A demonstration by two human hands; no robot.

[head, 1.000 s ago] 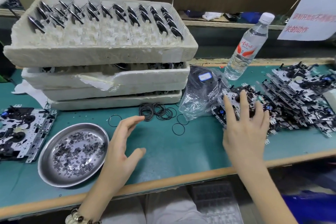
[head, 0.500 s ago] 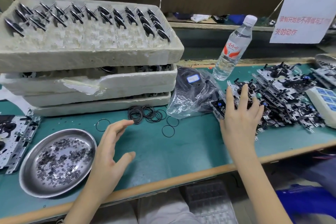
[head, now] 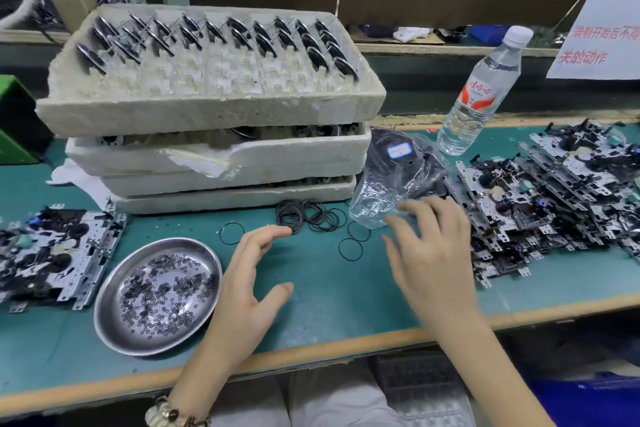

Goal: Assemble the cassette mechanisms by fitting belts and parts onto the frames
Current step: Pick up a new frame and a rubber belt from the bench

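A heap of metal cassette frames lies at the right of the green bench. My right hand hovers just left of that heap, fingers spread, holding nothing. My left hand is open over the bench, fingertips close to a bunch of thin black belts. Loose single belts lie between my hands. A steel dish of small washers sits left of my left hand. Another cassette frame lies at the far left.
Three stacked white foam trays stand at the back, the top one holding black flywheels. A clear plastic bag of dark parts and a water bottle stand behind my right hand. The wooden bench edge runs near me.
My right hand has come off the frame heap and moved left, nearer the middle. The left hand stays open by the belts. The view has swung back to the left.
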